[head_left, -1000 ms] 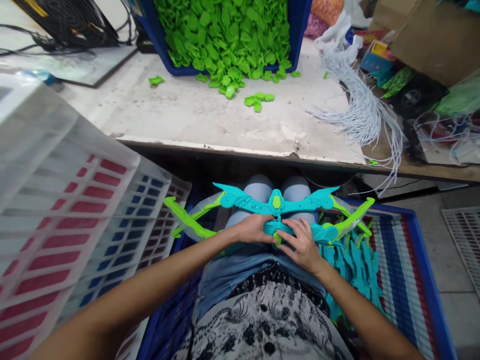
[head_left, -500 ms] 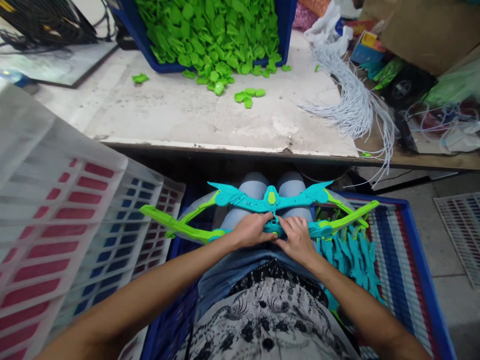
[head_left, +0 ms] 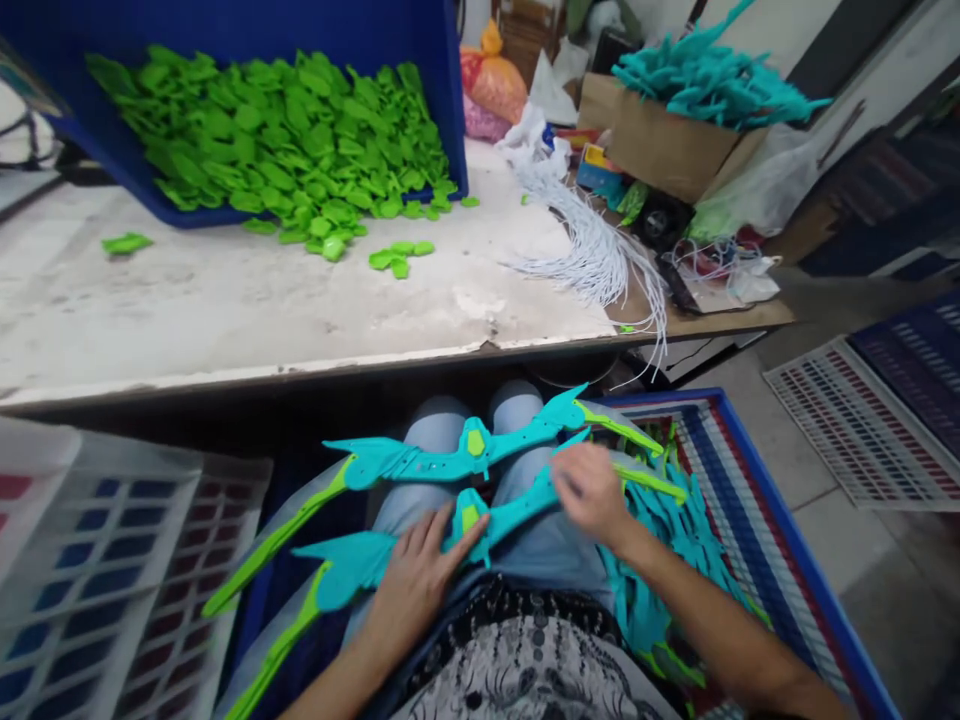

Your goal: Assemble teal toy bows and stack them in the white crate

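Observation:
Two teal and lime bow-shaped pieces lie across the lap, one behind the other. My left hand (head_left: pixel 420 570) rests on the nearer bow piece (head_left: pixel 517 512), fingers spread, index finger by its lime centre. My right hand (head_left: pixel 592 495) is curled at the right part of that same piece; its fingertips are blurred and what they grip cannot be made out. The farther bow piece (head_left: pixel 442 465) lies over the knees, touched by neither hand. Both pieces have a teal middle and lime arms at the ends.
A blue bin (head_left: pixel 459 120) of green parts stands on the white worktable (head_left: pixel 300 320). White cords (head_left: pixel 600 250) hang over its edge. A cardboard box (head_left: pixel 667 150) holds teal parts. At right a blue-rimmed crate (head_left: pixel 810 570) holds more teal parts; a white crate (head_left: pixel 172 560) stands left.
The view has swung right. Two bow pieces now lie apart, turned over to show lime centres. My hands have parted from the middle, my right hand moving to the right end.

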A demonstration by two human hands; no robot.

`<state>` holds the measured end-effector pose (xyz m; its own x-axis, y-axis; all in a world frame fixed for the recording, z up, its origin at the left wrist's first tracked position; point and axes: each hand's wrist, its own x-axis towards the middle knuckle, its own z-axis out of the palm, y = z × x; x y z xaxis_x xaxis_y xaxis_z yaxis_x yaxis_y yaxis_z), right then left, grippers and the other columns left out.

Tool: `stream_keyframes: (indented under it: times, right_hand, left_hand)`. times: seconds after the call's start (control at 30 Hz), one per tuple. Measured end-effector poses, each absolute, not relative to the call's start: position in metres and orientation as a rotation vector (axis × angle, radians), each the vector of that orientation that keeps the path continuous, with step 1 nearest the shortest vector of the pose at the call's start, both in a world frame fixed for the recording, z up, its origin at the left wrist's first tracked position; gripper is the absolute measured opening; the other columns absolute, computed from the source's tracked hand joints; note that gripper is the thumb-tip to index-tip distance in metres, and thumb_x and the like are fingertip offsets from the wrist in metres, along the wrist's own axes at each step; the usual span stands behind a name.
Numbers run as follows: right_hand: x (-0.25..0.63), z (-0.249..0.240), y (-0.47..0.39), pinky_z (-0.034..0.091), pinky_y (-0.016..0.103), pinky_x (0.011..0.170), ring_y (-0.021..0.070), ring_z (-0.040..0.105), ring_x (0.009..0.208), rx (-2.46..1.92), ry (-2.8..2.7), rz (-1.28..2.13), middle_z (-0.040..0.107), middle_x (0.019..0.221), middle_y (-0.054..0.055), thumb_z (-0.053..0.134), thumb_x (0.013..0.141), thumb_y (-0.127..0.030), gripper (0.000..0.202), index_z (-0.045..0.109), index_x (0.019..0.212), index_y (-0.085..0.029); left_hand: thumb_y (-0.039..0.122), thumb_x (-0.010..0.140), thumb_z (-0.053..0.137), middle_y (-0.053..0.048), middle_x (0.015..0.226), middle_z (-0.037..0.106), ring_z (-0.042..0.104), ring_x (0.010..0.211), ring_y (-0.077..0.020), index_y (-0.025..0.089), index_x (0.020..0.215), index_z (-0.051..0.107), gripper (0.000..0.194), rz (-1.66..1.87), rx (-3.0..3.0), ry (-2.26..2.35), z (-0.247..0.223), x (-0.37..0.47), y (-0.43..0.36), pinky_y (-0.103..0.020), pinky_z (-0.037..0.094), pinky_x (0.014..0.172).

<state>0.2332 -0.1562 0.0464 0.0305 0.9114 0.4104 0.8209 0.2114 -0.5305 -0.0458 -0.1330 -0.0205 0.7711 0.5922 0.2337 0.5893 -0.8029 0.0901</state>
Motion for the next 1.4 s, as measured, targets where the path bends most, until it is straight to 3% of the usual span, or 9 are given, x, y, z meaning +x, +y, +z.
stream_keyframes:
  times: [0.1, 0.2, 0.33, 0.5, 0.63, 0.73, 0.93, 1.13, 1.4]
  right_hand:
    - [0.315, 0.050, -0.127, 0.046, 0.034, 0.078, 0.0201, 0.059, 0.080, -1.972, -0.974, 0.208, 0.068, 0.087, 0.007, 0.061, 0.078, -0.030, 0.018, 0.070, 0.088, -0.017]
    - [0.379, 0.039, -0.103, 0.045, 0.030, 0.059, 0.0175, 0.056, 0.062, -2.061, -0.537, 0.431, 0.065, 0.068, 0.005, 0.067, 0.071, -0.032, 0.020, 0.069, 0.079, -0.014]
    - [0.399, 0.014, -0.085, 0.037, 0.024, 0.043, 0.0113, 0.048, 0.044, -1.978, -0.521, 0.678, 0.062, 0.057, 0.003, 0.074, 0.063, -0.036, 0.026, 0.069, 0.075, -0.013]
    - [0.393, 0.004, -0.090, 0.032, 0.022, 0.042, 0.0085, 0.044, 0.046, -1.851, -0.538, 0.747, 0.061, 0.057, 0.002, 0.076, 0.057, -0.046, 0.035, 0.070, 0.069, -0.014]
    - [0.389, 0.019, -0.146, 0.036, 0.023, 0.046, 0.0099, 0.046, 0.049, -1.825, -0.557, 0.755, 0.062, 0.056, 0.001, 0.079, 0.051, -0.047, 0.038, 0.074, 0.071, -0.014]
    - [0.375, 0.032, -0.208, 0.042, 0.025, 0.050, 0.0123, 0.053, 0.052, -1.874, -0.615, 0.769, 0.066, 0.060, 0.002, 0.079, 0.055, -0.044, 0.037, 0.076, 0.079, -0.016]
    - [0.332, 0.026, -0.296, 0.052, 0.030, 0.064, 0.0189, 0.065, 0.068, -2.055, -0.819, 0.379, 0.073, 0.077, 0.006, 0.066, 0.075, -0.042, 0.025, 0.074, 0.081, -0.019]
    - [0.311, -0.003, -0.314, 0.053, 0.030, 0.066, 0.0186, 0.066, 0.073, -2.075, -0.922, 0.083, 0.072, 0.080, 0.005, 0.059, 0.086, -0.034, 0.018, 0.071, 0.081, -0.021]
    - [0.309, -0.019, -0.316, 0.053, 0.035, 0.073, 0.0191, 0.065, 0.078, -2.023, -1.093, -0.046, 0.071, 0.082, 0.005, 0.055, 0.089, -0.023, 0.016, 0.071, 0.088, -0.022]
  left_hand:
    - [0.014, 0.090, 0.040, -0.012, 0.128, 0.057, 0.051, 0.117, -0.0296, 0.037, 0.136, 0.048, 0.052, 0.402, 2.959, 0.915, -0.035, -0.053, -0.135, -0.037, 0.037, 0.090]
    - [0.014, 0.089, 0.039, -0.012, 0.120, 0.062, 0.054, 0.111, -0.0287, 0.037, 0.137, 0.048, 0.053, 0.414, 2.990, 0.913, -0.037, -0.059, -0.131, -0.036, 0.038, 0.088]
    - [0.005, 0.083, 0.038, -0.011, 0.109, 0.064, 0.056, 0.103, -0.0275, 0.038, 0.136, 0.049, 0.063, 0.456, 3.051, 0.869, -0.032, -0.064, -0.116, -0.038, 0.040, 0.087]
    - [0.022, 0.085, 0.050, -0.018, 0.125, 0.054, 0.051, 0.112, -0.0340, 0.026, 0.133, 0.054, 0.048, 0.487, 2.966, 0.759, -0.005, -0.059, -0.109, -0.043, 0.046, 0.086]
    - [0.018, 0.085, 0.054, -0.017, 0.128, 0.054, 0.049, 0.119, -0.0324, 0.020, 0.123, 0.058, 0.039, 0.680, 2.718, 0.719, 0.032, -0.034, -0.119, -0.043, 0.046, 0.092]
    - [0.021, 0.087, 0.056, -0.011, 0.114, 0.063, 0.058, 0.108, -0.0251, 0.021, 0.114, 0.064, 0.028, 0.594, 2.347, 0.664, 0.047, 0.006, -0.130, -0.036, 0.048, 0.091]
    - [0.022, 0.082, 0.057, -0.008, 0.105, 0.070, 0.064, 0.099, -0.0215, 0.018, 0.110, 0.065, 0.030, -0.184, 1.242, 0.668, 0.016, 0.123, -0.160, -0.033, 0.048, 0.091]
    - [0.009, 0.083, 0.054, -0.010, 0.093, 0.068, 0.065, 0.077, -0.0145, 0.009, 0.123, 0.054, 0.041, -0.197, 0.789, 0.841, -0.018, 0.196, -0.180, -0.026, 0.051, 0.072]
    - [0.004, 0.084, 0.047, -0.006, 0.072, 0.068, 0.063, 0.066, -0.0122, 0.007, 0.092, 0.066, 0.020, -0.193, 0.694, 0.739, -0.030, 0.217, -0.189, -0.022, 0.050, 0.065]
